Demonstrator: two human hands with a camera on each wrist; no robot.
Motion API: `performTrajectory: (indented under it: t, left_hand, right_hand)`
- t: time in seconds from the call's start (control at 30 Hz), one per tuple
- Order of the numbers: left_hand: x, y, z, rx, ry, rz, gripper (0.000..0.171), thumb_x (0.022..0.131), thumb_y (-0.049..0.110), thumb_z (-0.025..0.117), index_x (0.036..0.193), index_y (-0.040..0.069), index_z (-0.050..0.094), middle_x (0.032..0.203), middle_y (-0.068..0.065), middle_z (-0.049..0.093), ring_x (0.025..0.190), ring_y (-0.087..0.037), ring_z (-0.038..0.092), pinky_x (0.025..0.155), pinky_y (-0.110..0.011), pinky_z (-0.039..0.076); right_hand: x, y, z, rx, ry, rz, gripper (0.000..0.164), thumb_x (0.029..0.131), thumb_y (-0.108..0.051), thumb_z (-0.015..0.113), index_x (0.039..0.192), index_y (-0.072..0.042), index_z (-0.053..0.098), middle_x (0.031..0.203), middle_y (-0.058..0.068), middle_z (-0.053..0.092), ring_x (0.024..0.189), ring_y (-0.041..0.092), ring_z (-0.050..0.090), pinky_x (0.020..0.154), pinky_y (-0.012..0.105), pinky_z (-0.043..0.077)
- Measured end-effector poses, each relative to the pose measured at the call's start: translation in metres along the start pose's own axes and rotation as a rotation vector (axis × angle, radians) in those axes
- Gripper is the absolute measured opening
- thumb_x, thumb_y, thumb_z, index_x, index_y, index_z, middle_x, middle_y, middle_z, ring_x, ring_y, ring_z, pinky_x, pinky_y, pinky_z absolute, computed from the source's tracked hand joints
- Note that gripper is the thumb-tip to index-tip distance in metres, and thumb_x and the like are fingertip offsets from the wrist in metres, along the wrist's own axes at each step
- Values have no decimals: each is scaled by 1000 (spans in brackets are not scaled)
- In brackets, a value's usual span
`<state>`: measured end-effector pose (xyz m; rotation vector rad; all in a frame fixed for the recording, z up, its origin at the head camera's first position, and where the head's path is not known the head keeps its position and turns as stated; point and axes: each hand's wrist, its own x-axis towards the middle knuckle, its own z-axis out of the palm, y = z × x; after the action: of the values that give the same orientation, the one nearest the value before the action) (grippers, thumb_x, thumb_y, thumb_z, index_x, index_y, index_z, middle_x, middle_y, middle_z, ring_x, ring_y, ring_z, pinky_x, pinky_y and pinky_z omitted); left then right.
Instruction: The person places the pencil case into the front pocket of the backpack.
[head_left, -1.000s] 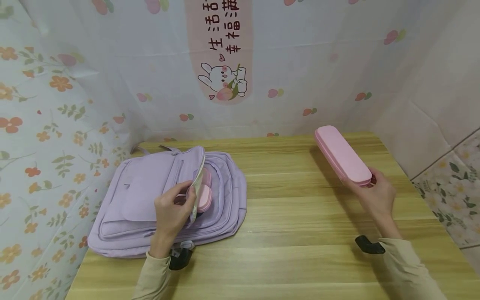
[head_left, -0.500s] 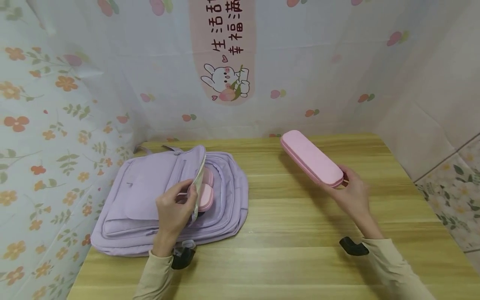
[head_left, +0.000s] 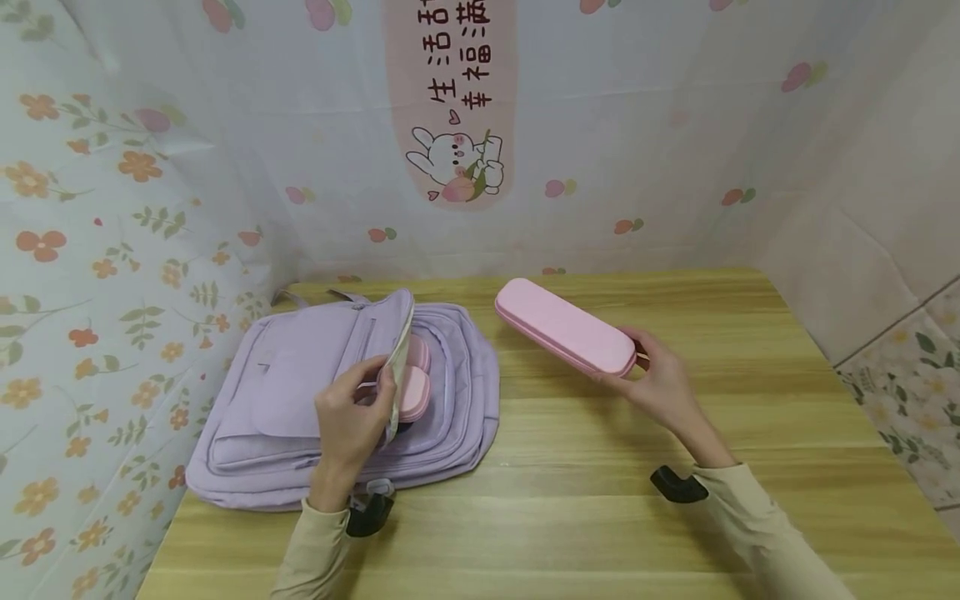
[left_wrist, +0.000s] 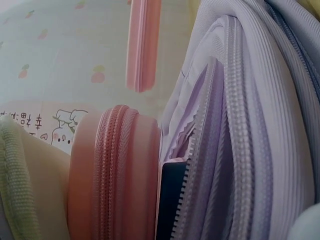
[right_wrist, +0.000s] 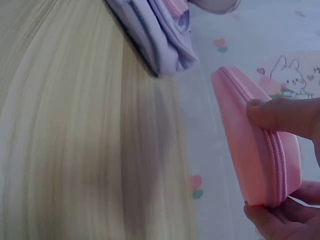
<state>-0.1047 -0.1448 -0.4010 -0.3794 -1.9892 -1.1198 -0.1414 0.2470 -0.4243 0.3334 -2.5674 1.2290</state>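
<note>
A lilac backpack [head_left: 292, 367] lies flat at the left of the table, its front pocket unzipped. My left hand [head_left: 352, 412] pinches the edge of the pocket flap [head_left: 401, 350] and holds it raised. Inside the pocket sit pink zippered cases [head_left: 415, 393], one in front of another; their lower parts are hidden. A dark flat item [left_wrist: 171, 195] shows beside a case in the left wrist view. Above the table, right of the backpack, my right hand [head_left: 660, 387] grips the near end of a long pink zippered pencil case [head_left: 566, 325], thumb on its zipper side [right_wrist: 272, 150].
The wooden table [head_left: 570, 517] ends at a back wall covered by a printed sheet [head_left: 600, 150]. A floral sheet [head_left: 97, 333] hangs at the left, close to the backpack. Pale tiles [head_left: 847, 275] rise on the right.
My right hand has carried the pencil case left toward the backpack, and the case has turned to lie more crosswise. The left hand keeps its hold on the flap.
</note>
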Motion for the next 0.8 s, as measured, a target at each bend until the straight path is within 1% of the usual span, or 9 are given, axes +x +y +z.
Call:
performTrajectory:
  t: [0.07, 0.2, 0.3, 0.43, 0.57, 0.67, 0.8]
  left_hand:
    - [-1, 0, 1, -1, -1, -8, 18, 76, -1, 64, 92, 0, 71, 75, -11, 70, 62, -17, 65, 56, -13, 53]
    - [-1, 0, 1, -10, 6, -14, 18, 75, -1, 65, 92, 0, 71, 75, -11, 70, 62, -16, 64, 56, -14, 53]
    - [-1, 0, 1, -12, 13, -16, 18, 75, -1, 66, 92, 0, 71, 76, -11, 70, 62, -16, 64, 56, -14, 53]
    - [-1, 1, 2, -6, 7, -18, 18, 75, -1, 65, 92, 0, 71, 76, -12, 70, 62, -17, 65, 56, -13, 53]
    - [-2, 1, 3, -3, -1, -29, 17, 76, -1, 65, 92, 1, 71, 76, -12, 70, 62, -16, 65, 57, -12, 53]
    - [-2, 0, 3, 1, -1, -29, 17, 76, 0, 64, 92, 0, 70, 76, -12, 70, 63, -15, 65, 58, -13, 53]
    - [-2, -1, 2, 10, 4, 5, 17, 76, 0, 63, 92, 0, 70, 76, -12, 70, 62, -15, 64, 57, -14, 54]
  right_hand:
    - [2, -2, 5, 26, -18, -10, 73, 62, -23, 85, 124, -2, 50, 117, 13, 58, 106, 26, 56, 85, 38, 51]
    - [5, -26, 8, 76, -68, -12, 71, 63, -15, 84, 122, 2, 49, 116, 18, 57, 106, 29, 56, 86, 40, 50]
    - [10, -33, 14, 126, -111, 1, 72, 63, -13, 84, 123, 1, 47, 118, 17, 56, 108, 30, 54, 88, 39, 50]
    - [17, -20, 30, 212, -148, 20, 75, 61, -18, 85, 123, -5, 45, 119, 10, 54, 110, 23, 53, 92, 34, 49]
    - [22, -27, 39, 291, -213, 25, 73, 61, -15, 85, 121, -4, 45, 119, 9, 53, 112, 21, 52, 94, 28, 48]
    - [25, -40, 42, 343, -271, 9, 73, 62, -10, 84, 122, -1, 44, 119, 13, 53, 113, 25, 51, 96, 32, 47]
    - [30, -60, 44, 378, -325, -18, 71, 64, -4, 82, 123, 5, 44, 120, 18, 53, 114, 29, 51, 99, 40, 43]
